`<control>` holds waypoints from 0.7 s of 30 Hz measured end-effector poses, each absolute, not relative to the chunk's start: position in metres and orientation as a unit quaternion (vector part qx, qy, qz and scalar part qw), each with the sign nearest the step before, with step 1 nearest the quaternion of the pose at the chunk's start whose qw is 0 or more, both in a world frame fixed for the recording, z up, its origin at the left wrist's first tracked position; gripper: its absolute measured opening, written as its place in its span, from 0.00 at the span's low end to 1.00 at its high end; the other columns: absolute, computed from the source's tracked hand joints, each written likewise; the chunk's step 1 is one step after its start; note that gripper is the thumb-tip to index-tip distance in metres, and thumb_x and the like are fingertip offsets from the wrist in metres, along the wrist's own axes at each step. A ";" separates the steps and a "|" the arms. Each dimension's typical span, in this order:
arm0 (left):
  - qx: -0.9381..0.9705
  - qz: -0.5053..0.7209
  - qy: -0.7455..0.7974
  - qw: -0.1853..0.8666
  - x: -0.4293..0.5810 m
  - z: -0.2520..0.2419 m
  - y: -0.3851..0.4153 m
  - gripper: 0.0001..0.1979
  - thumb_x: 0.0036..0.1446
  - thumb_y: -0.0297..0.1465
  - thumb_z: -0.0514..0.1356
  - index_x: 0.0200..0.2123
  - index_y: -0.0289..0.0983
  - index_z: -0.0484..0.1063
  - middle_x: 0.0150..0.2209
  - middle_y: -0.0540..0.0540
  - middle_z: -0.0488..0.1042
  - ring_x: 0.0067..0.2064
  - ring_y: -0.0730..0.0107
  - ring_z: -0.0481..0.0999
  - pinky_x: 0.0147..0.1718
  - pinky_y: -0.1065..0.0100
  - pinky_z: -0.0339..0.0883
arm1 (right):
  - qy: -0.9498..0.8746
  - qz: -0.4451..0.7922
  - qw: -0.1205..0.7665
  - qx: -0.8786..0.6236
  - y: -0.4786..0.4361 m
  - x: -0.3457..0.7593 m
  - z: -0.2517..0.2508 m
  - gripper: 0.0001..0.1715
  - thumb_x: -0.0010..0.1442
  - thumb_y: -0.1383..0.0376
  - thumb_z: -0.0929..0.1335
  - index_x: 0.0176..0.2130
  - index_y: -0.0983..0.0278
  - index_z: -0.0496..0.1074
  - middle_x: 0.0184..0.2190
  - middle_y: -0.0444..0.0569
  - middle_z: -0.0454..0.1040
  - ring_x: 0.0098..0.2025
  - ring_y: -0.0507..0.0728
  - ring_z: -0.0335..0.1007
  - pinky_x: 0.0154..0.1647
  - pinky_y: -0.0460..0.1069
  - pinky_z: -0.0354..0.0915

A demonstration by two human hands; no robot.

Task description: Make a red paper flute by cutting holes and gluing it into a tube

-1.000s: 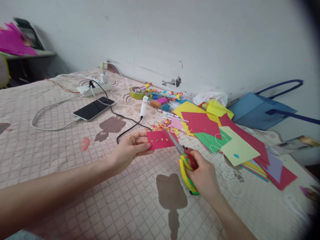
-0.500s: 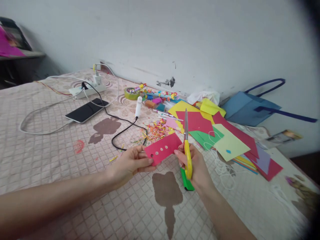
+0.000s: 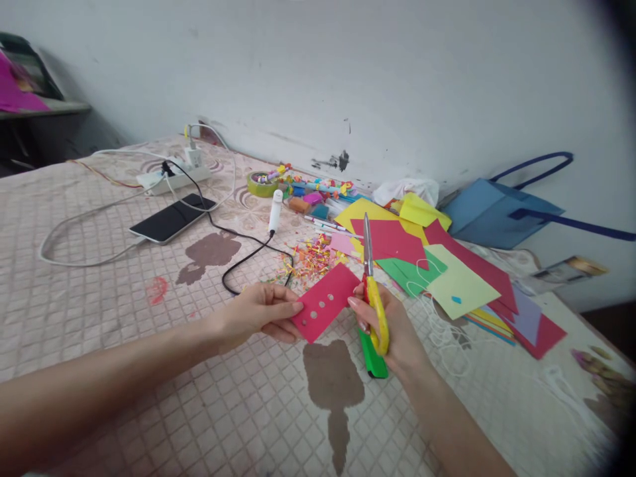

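My left hand [image 3: 261, 317] pinches the left end of a pink-red paper strip [image 3: 325, 301] with a row of small punched holes. My right hand [image 3: 392, 328] grips yellow-handled scissors [image 3: 371, 285], blades closed and pointing up and away, right beside the strip's right edge. A fingertip of the right hand touches that edge. A green object [image 3: 372, 354] lies on the bed cover [image 3: 149, 344] just under the right hand.
A heap of coloured paper sheets [image 3: 447, 271] and white string [image 3: 444, 334] lies to the right. Paper scraps [image 3: 311, 255], a tape roll [image 3: 259, 184], markers, a white tool on a black cable [image 3: 275, 211], a phone [image 3: 171, 218], a power strip [image 3: 173, 177] and a blue bag [image 3: 497, 209] sit further back.
The scissors swung from pointing left across the strip to pointing upright beside its right edge. The strip tilted and dropped slightly, and both hands moved a little closer together.
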State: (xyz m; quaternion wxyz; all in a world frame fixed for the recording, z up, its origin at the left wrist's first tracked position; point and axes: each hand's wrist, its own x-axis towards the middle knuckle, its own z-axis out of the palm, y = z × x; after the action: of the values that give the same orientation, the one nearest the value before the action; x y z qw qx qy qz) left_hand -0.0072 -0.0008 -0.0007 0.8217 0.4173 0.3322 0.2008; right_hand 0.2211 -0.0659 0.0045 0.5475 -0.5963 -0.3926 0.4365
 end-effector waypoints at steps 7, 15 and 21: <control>0.380 0.296 0.342 0.807 -0.009 -0.001 0.005 0.16 0.51 0.33 0.75 0.32 0.35 0.71 0.32 0.46 0.83 0.31 0.71 0.84 0.34 0.73 0.78 | -0.585 0.196 0.430 -0.659 -0.084 0.221 0.009 0.19 0.56 0.53 0.73 0.40 0.60 0.66 0.28 0.43 0.71 0.27 0.54 0.67 0.27 0.48 0.65; 0.359 0.382 0.332 0.784 -0.010 0.007 0.011 0.12 0.55 0.27 0.71 0.36 0.35 0.70 0.33 0.47 0.83 0.34 0.71 0.83 0.37 0.72 0.78 | -0.725 -0.136 0.237 -0.633 -0.095 0.212 -0.005 0.14 0.57 0.57 0.68 0.41 0.61 0.65 0.35 0.54 0.79 0.33 0.64 0.78 0.30 0.53 0.69; 0.347 0.417 0.323 0.775 -0.009 0.007 0.011 0.11 0.56 0.26 0.70 0.38 0.34 0.71 0.38 0.45 0.83 0.36 0.71 0.83 0.40 0.71 0.78 | -0.730 -0.213 0.202 -0.618 -0.093 0.214 -0.006 0.13 0.58 0.56 0.67 0.38 0.61 0.65 0.31 0.51 0.78 0.29 0.62 0.78 0.27 0.52 0.67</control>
State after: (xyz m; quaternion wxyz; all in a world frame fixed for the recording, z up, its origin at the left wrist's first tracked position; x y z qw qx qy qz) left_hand -0.0095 0.0115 0.0066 0.7754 0.3466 0.3231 0.4174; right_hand 0.2135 -0.0928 -0.0065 0.2019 -0.6176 -0.7296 -0.2132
